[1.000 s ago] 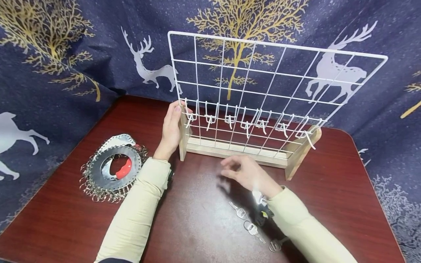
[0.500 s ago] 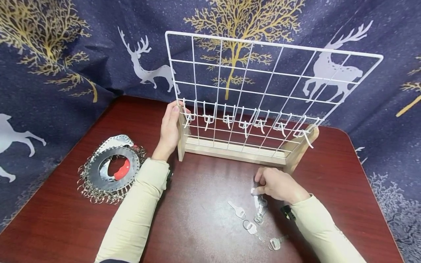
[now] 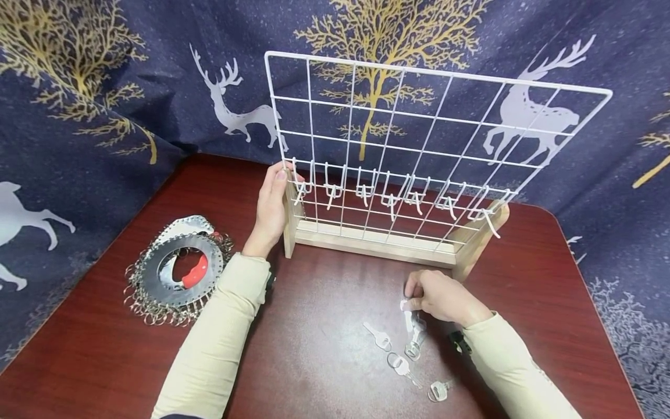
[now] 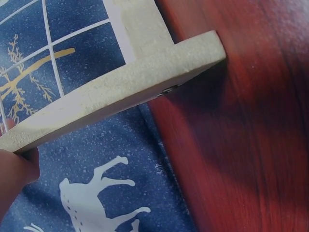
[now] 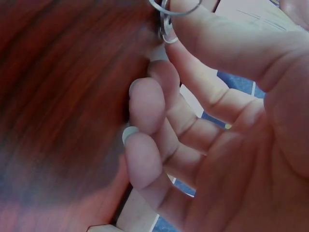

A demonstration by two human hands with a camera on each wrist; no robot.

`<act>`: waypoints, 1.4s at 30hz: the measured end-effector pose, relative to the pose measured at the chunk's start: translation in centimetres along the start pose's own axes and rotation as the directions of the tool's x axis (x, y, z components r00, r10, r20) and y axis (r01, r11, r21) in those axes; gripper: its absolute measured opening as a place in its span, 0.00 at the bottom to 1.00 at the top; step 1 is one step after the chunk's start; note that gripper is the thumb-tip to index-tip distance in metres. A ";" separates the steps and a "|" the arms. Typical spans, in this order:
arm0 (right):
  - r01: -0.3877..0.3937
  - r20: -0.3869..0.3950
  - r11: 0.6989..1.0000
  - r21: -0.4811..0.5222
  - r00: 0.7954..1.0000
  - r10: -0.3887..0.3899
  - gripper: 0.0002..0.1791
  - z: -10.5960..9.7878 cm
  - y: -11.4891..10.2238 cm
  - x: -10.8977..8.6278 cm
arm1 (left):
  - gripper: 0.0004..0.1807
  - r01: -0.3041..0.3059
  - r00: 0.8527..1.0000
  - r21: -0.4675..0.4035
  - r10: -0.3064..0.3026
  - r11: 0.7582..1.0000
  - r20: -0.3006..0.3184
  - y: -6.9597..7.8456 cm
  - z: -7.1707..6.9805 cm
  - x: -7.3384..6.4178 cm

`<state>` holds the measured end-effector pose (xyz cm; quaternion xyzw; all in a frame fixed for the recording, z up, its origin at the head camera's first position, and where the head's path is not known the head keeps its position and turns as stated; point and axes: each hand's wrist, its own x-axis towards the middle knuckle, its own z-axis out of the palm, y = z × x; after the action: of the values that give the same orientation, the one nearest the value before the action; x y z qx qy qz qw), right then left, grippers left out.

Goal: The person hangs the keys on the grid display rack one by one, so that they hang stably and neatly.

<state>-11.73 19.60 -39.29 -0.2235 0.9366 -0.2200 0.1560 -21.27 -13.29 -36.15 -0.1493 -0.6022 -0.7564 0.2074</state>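
Observation:
A rack with a white wire grid [image 3: 439, 73] stands on the table, held up by wooden side pieces and a wooden base bar [image 3: 377, 244]. My left hand [image 3: 270, 203] grips its left wooden side piece [image 4: 96, 99]. Down at the tabletop in front of the rack, my right hand [image 3: 445, 297] pinches a key [image 3: 409, 320] between thumb and fingertips. Its ring [image 5: 175, 10] shows at the thumb in the right wrist view. Another key [image 3: 412, 350] lies just below it. Nearby lie a key [image 3: 383, 340], a ringed key [image 3: 401, 365] and a further key [image 3: 438, 391].
Several white hooks [image 3: 391, 201] hang in a row across the grid. At the left of the table [image 3: 324, 326] lies a grey ring-shaped plate [image 3: 154, 279] edged with many small metal rings, over other pieces, one red [image 3: 196, 272]. A patterned cloth [image 3: 173, 110] hangs behind.
My right hand has moved right and nearer, from in front of the rack to the keys, and has taken hold of one. The left hand stays on the rack.

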 end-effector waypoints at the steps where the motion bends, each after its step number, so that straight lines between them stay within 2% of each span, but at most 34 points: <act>1: 0.005 -0.002 1.000 -0.001 1.000 -0.005 0.10 0.0 0.1 0.0 | 0.11 0.000 1.000 -0.005 0.000 1.000 0.001 0.1 0.0 0.0; 10: 0.057 -0.005 0.998 0.011 0.998 -0.057 0.11 0.1 0.3 0.2 | 0.11 -0.001 1.000 0.006 0.001 1.000 -0.002 0.1 0.1 0.0; 15: 0.108 -0.013 0.993 0.053 0.994 -0.108 0.11 0.0 0.3 0.3 | 0.11 -0.003 1.000 0.018 0.003 1.000 -0.004 0.2 0.1 0.0; 22: 0.170 -0.059 0.983 0.074 0.984 -0.166 0.05 0.0 -0.4 0.4 | 0.12 -0.002 1.000 0.005 0.002 1.000 0.007 0.3 0.1 -0.1; 30: 0.151 -0.089 0.961 0.231 0.987 -0.133 0.02 0.2 -2.1 0.6 | 0.11 0.005 1.000 0.006 -0.005 1.000 0.009 0.3 0.1 -0.1; 35: 0.115 -0.129 0.946 0.304 0.989 -0.078 0.03 0.5 -3.2 1.1 | 0.11 0.004 1.000 0.014 -0.004 1.000 0.012 0.3 0.0 -0.1; 38: 0.108 -0.176 0.939 0.327 0.983 -0.052 0.03 0.8 -3.9 1.4 | 0.11 -0.004 1.000 0.016 0.004 1.000 0.014 0.2 0.0 -0.1; 42: 0.138 -0.248 0.923 0.358 0.968 -0.048 0.04 1.0 -5.0 1.9 | 0.12 -0.019 1.000 0.007 0.019 1.000 0.016 0.2 0.0 -0.1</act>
<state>-11.19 14.34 -38.10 -0.2069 0.8779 -0.4257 0.0732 -21.11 -13.28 -36.04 -0.1603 -0.6052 -0.7509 0.2103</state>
